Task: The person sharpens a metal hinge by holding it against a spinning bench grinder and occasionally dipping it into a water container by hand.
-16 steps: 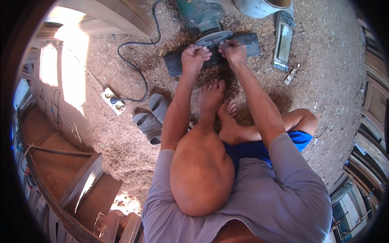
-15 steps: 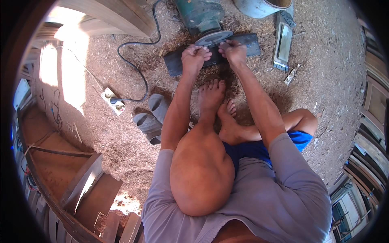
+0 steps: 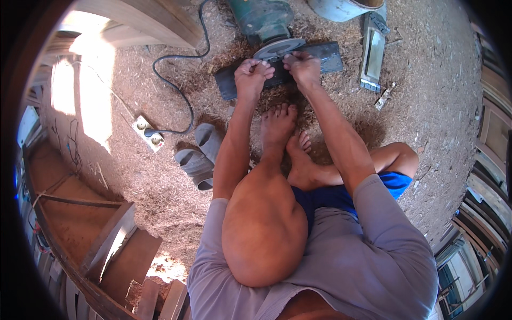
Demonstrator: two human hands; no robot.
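A green bench grinder [image 3: 261, 20] stands on the floor ahead of me, its grey disc wheel [image 3: 279, 49] facing my hands. My left hand [image 3: 253, 76] is closed in a pinch just below the wheel's left side. Close to the wheel's lower right edge, my right hand [image 3: 304, 69] is pinched too. Between the fingertips, near the rim, whatever they grip is too small and hidden to name. Beneath both hands lies a dark flat board [image 3: 326, 56], running left to right under the wheel.
A black cable [image 3: 164, 76] curves to a white power strip [image 3: 149, 133] at left. Grey slippers [image 3: 196, 166] lie beside my bare feet [image 3: 277, 125]. A whitish bucket [image 3: 335, 9] and a long grey metal tool [image 3: 374, 56] sit right of the grinder. Planks [image 3: 490, 128] line the right edge.
Both hands have shifted slightly to the left along the wheel, still pinched. The view has moved a little; the rest stands as before.
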